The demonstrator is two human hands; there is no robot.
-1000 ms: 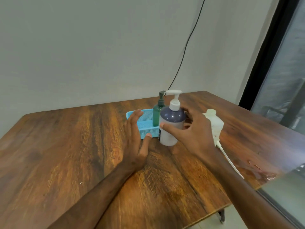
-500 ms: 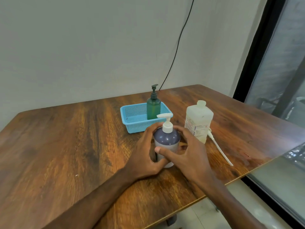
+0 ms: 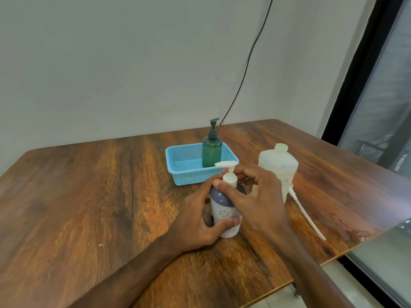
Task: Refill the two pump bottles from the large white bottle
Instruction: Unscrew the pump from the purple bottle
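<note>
1. The purple pump bottle [image 3: 223, 213] stands upright on the table [image 3: 89, 196], just in front of the blue basket [image 3: 193, 177] on the person's side.
2. The left hand [image 3: 200, 221] is wrapped round the bottle's lower body with the thumb across the front, grasping it. The right hand [image 3: 258, 196] has thumb and fingers curled about the white pump top [image 3: 229, 175] at the neck, also grasping.
3. My reading is that the step in hand is unscrewing this pump top so the bottle can be filled.
4. To do it well, the left hand should press the bottle down onto the table and stop the body turning. The right hand should turn the collar low at the neck, not the nozzle, which would likely just swivel.
5. Once the thread is free, lift the pump straight up. A dip tube probably hangs inside and may drip, so let it drain over the mouth first.
6. The green pump bottle [image 3: 212, 152] stands inside the basket at its right end, pump on.
7. The large white bottle [image 3: 278, 167] stands upright near the basket's right side and seems capped. A white tube [image 3: 307, 216] lies from its foot, leading away from the basket, and the right forearm should stay clear of both.
</note>
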